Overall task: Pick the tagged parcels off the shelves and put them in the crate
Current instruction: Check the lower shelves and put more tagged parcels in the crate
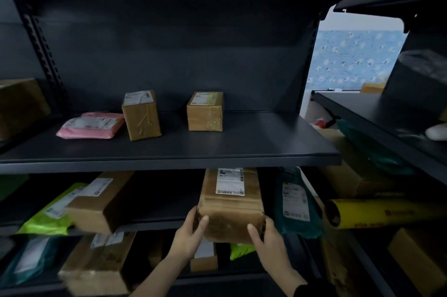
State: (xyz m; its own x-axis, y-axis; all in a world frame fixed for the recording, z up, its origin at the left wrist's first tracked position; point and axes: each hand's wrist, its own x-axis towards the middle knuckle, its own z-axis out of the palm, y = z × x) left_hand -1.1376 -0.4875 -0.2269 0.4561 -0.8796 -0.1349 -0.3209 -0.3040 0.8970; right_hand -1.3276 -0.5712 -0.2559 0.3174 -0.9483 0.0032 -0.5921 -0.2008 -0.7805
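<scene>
Left hand (191,231) and right hand (266,236) clamp the near end of the brown parcel (232,209), which overhangs the lower shelf's (164,204) front edge. It looks like stiff taped cardboard, likely weighty, so a 2-sided grip suits it. Beyond, a small box (205,112) stands on the upper shelf (266,137); no crate in view

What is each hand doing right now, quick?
Left hand: holding the brown box, fingers curled round its left side.
Right hand: holding the same box, gripping its right side.
</scene>
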